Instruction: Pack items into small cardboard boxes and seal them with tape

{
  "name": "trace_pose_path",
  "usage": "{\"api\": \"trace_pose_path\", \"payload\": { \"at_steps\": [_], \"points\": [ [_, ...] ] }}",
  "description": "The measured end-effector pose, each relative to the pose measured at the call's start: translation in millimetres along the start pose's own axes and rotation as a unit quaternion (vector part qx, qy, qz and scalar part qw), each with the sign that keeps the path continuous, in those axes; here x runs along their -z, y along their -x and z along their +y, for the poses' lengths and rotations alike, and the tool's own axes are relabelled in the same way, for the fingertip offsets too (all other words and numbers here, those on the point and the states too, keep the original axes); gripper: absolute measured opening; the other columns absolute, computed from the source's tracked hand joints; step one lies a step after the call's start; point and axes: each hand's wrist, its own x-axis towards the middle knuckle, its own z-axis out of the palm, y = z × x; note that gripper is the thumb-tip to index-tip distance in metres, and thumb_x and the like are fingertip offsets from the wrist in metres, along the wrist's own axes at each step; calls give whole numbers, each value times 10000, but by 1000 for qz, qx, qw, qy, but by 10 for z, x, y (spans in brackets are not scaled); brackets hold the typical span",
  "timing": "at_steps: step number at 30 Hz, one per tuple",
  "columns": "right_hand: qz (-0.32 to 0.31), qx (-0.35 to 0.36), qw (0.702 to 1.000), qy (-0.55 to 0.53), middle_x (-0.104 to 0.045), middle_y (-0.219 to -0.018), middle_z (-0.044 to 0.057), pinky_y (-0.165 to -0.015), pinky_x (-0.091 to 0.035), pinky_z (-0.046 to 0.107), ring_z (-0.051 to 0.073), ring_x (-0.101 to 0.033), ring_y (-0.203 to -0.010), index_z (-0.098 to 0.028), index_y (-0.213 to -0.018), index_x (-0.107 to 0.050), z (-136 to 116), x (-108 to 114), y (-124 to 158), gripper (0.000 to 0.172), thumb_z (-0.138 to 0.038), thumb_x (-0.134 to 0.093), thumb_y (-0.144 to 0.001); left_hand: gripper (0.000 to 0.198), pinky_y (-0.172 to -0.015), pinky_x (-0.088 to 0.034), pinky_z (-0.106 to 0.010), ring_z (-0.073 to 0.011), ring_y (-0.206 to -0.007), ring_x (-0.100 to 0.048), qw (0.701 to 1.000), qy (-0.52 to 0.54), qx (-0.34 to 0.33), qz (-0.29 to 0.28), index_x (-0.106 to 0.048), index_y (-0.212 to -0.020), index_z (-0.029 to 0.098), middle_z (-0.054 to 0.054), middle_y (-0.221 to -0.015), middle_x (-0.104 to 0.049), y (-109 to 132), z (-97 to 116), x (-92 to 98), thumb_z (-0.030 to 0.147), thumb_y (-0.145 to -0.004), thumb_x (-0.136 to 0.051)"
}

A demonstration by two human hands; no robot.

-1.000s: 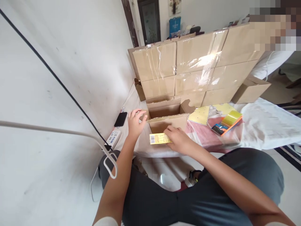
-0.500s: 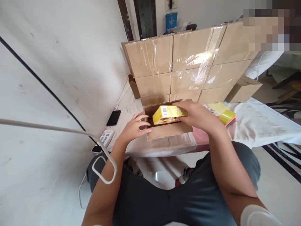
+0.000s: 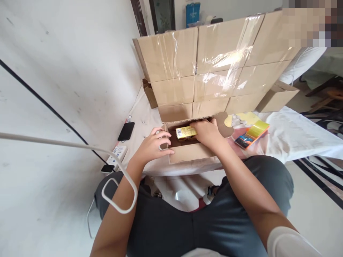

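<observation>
An open brown cardboard box [image 3: 187, 153] sits at the near edge of the white-covered table [image 3: 294, 135]. My right hand [image 3: 206, 132] grips a small yellow packet with a barcode [image 3: 185, 132] and holds it down inside the box. At the box's left corner my left hand [image 3: 154, 146] rests, its fingers curled over the flap and side wall.
A stack of taped cardboard boxes [image 3: 214, 60] rises right behind the open box. A tape dispenser with yellow tape [image 3: 252, 134] and yellow sheets [image 3: 246, 117] lie to the right. A black phone [image 3: 126, 131] and a power strip [image 3: 115, 157] lie left by the wall. A white cable [image 3: 80, 150] hangs close. A person in white stands at the far right.
My right hand lifted the yellow packet from the table's front edge, carried it over the box and lowered it inside. My left hand shifted onto the box's left corner.
</observation>
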Motion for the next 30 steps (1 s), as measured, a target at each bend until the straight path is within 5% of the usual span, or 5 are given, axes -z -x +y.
{"api": "trace_pose_path", "payload": {
  "at_steps": [9, 15, 18, 26, 30],
  "points": [
    [35, 20, 999, -15, -715, -1267, 125, -868, -315, 439, 314, -566, -1179, -197, -1201, -691, -6, -99, 13, 419, -34, -516, -856, 284, -1034, -490, -517, -367, -1311, -452, 1000, -21, 6, 4, -755, -838, 301, -54, -1228, -721, 12, -24, 15, 583, -802, -758],
    [23, 12, 999, -43, -712, -1234, 148, -932, -360, 449, 331, -581, -1202, -164, -1169, -659, 3, -83, 3, 321, -105, -618, -856, 174, -1094, -427, -560, -364, -1378, -429, 999, -33, 6, 27, -682, -823, 252, -67, -1558, -486, -2, 43, -35, 422, -859, -703],
    [36, 11, 995, -95, -684, -1297, 150, -968, -416, 443, 334, -596, -1222, -153, -1279, -609, 33, -47, 17, 472, -215, -742, -830, 139, -1141, -341, -607, -387, -1455, -349, 998, -31, 14, 48, -604, -778, 234, -76, -1609, -440, -40, 57, -108, 326, -848, -682],
    [234, 12, 949, -212, -713, -1161, 124, -1006, -482, 476, 325, -634, -1142, -184, -1108, -697, 424, 247, 250, 228, -277, -636, -909, 169, -1176, -267, -607, -377, -1560, -237, 998, -2, 30, 64, -530, -809, 231, -105, -1724, -183, -84, 14, -169, 346, -905, -607],
    [283, -76, 927, -234, -665, -1281, 164, -972, -515, 517, 346, -632, -1148, -176, -1250, -636, 771, 129, 265, 408, -298, -643, -861, 175, -1184, -266, -601, -369, -1560, -258, 996, 20, 52, 71, -517, -799, 235, -114, -1713, -214, -121, -51, -212, 345, -911, -594]
  ]
}}
